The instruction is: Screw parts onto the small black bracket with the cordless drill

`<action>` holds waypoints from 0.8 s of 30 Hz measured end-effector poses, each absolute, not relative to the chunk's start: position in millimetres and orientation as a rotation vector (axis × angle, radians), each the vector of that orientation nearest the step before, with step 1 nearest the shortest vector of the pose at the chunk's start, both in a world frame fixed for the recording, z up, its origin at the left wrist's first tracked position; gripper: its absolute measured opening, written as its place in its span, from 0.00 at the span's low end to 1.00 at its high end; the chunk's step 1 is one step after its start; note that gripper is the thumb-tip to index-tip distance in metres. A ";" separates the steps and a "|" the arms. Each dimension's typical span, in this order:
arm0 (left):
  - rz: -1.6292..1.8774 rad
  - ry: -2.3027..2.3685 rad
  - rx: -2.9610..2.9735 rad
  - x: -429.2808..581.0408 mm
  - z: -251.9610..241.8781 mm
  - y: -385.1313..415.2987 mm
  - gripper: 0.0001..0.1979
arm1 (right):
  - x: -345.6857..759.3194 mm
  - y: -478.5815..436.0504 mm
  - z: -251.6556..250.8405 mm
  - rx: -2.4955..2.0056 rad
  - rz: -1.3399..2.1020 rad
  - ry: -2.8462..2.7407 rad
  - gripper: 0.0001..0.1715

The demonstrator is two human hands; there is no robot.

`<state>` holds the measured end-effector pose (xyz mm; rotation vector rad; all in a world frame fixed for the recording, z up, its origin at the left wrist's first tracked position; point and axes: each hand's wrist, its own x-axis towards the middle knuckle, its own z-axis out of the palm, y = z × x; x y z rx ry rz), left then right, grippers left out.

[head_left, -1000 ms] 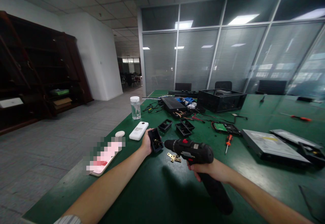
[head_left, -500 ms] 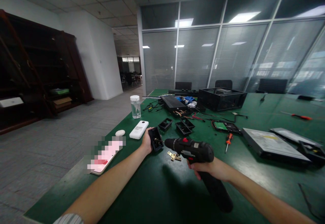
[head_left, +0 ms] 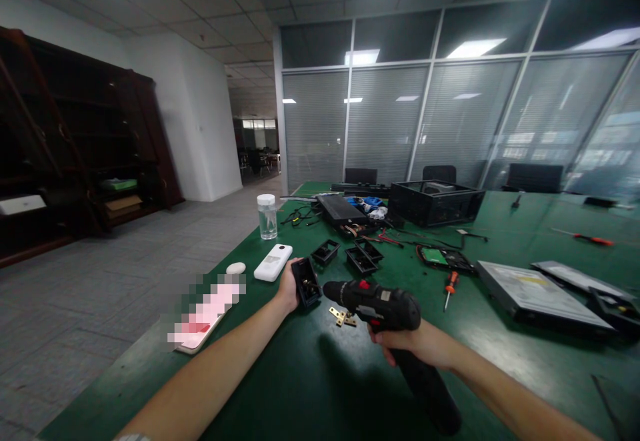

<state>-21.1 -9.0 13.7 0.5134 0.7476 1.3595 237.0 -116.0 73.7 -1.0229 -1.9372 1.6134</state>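
My left hand (head_left: 288,289) grips a small black rectangular box (head_left: 307,282) by its left side, tilted so its open face turns toward me. Small brassy bits show inside it. In my right hand (head_left: 400,342) is a black cordless drill (head_left: 380,304), its chuck pointing left at the box. The drill's tip lies very close to the box; whether it touches something inside, I cannot tell. Several brass-coloured metal plates (head_left: 342,317) lie on the green table (head_left: 280,387) just below the chuck. Beyond them sit similar black frames (head_left: 326,252).
On the left are a pink-screened phone (head_left: 205,321), a white device (head_left: 273,262) and a clear jar (head_left: 267,217). An orange screwdriver (head_left: 451,287), a hard drive (head_left: 445,257) and a metal disc drive (head_left: 540,301) lie to the right. A black computer case (head_left: 435,202) stands at the back.
The view has tilted up slightly, so the scene sits a little lower. Both hands keep the box and the drill in nearly the same positions.
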 end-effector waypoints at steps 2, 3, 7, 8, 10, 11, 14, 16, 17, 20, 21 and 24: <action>1.357 0.750 0.516 -21.3 13.1 -8.6 0.14 | 237.1 -116.2 74.0 -1.026 1.611 -1.938 0.12; 1.358 0.749 0.516 -21.3 13.0 -8.5 0.14 | 237.3 -116.2 73.7 -1.019 1.616 -1.936 0.12; 1.374 0.734 0.512 -20.9 14.8 -9.4 0.13 | 238.0 -115.4 71.6 -0.977 1.646 -1.923 0.10; 1.377 0.734 0.509 -20.7 15.6 -10.0 0.13 | 238.1 -115.2 71.3 -0.970 1.645 -1.926 0.10; 1.378 0.733 0.498 -20.2 17.2 -11.0 0.13 | 238.2 -114.7 71.2 -0.969 1.630 -1.946 0.09; 1.380 0.732 0.495 -20.0 17.8 -11.4 0.13 | 238.3 -114.6 71.4 -0.976 1.623 -1.960 0.09; 1.388 0.731 0.489 -19.6 18.6 -11.9 0.13 | 238.4 -115.1 72.8 -1.022 1.601 -1.987 0.09; 1.394 0.729 0.490 -19.3 18.8 -11.9 0.13 | 238.2 -116.0 74.3 -1.035 1.591 -1.986 0.08; 1.397 0.725 0.490 -19.1 18.9 -12.0 0.13 | 238.0 -116.6 75.1 -1.030 1.585 -1.984 0.08; 1.408 0.717 0.478 -18.6 19.8 -12.4 0.12 | 237.0 -118.1 77.1 -0.983 1.575 -1.999 0.07; 1.408 0.716 0.472 -18.5 20.2 -12.7 0.12 | 236.7 -118.3 77.5 -0.973 1.573 -2.004 0.06; 1.402 0.722 0.468 -18.4 20.9 -13.7 0.12 | 236.6 -117.8 77.1 -0.964 1.584 -2.003 0.06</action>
